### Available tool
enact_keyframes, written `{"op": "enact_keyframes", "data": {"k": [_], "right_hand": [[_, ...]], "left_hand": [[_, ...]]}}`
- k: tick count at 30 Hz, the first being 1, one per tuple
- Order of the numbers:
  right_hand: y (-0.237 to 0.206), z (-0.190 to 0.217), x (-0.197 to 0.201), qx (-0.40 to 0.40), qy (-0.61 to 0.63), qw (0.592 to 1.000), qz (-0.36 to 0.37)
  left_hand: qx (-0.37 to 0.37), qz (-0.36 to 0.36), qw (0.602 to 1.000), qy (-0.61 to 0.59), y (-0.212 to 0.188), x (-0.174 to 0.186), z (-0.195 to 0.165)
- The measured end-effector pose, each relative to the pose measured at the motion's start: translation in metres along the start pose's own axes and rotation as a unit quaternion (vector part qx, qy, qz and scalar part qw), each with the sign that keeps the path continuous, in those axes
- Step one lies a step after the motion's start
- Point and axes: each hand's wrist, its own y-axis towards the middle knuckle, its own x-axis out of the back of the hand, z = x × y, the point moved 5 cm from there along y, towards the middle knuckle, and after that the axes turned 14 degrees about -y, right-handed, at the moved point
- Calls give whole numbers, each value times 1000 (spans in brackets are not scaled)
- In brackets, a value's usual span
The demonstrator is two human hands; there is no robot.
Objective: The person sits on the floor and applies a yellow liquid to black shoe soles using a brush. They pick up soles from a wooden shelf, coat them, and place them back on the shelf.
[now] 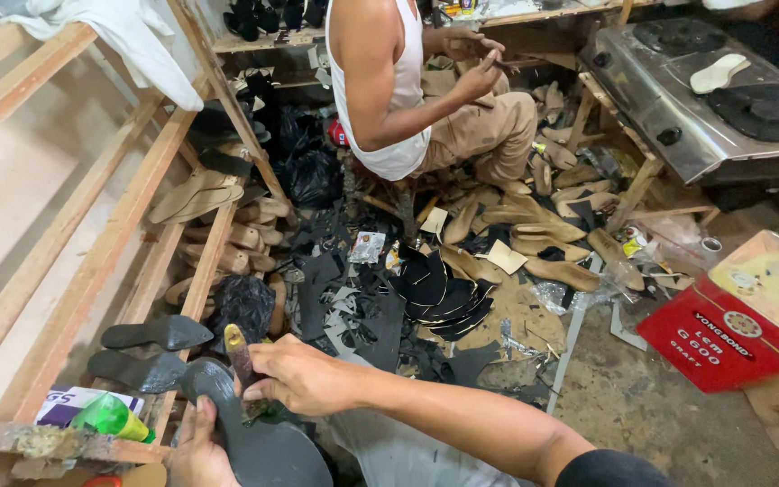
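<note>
Location type: small shoemaking workshop. Indicators: wooden racks (pixel 128 225) at left carry black soles (pixel 157 333) and tan insoles (pixel 196 194). The floor (pixel 660 406) is covered with black cut-out scraps (pixel 435 293), tan insole blanks (pixel 543 239) and offcuts. A red adhesive can (pixel 732 316) stands at right, near a two-burner gas stove (pixel 714 90) on a wooden stand, with a pale insole (pixel 719 72) lying on it. A second person (pixel 407 81) sits working among the materials
</note>
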Motion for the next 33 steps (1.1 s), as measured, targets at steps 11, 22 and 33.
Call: {"op": "enact_keyframes", "data": {"k": [11,22,33], "right_hand": [[-23,5,16,-293,183,937,-47],[-24,56,-23,-157,307,914,-214],[-33,75,-12,-152,254,928,-226]], "left_hand": [[-78,-62,993,-63,-37,-52,-46],[-3,-29,998,-57,-90,-86,-75],[-36,-3,999,-20,-107,-31,-60]]}}
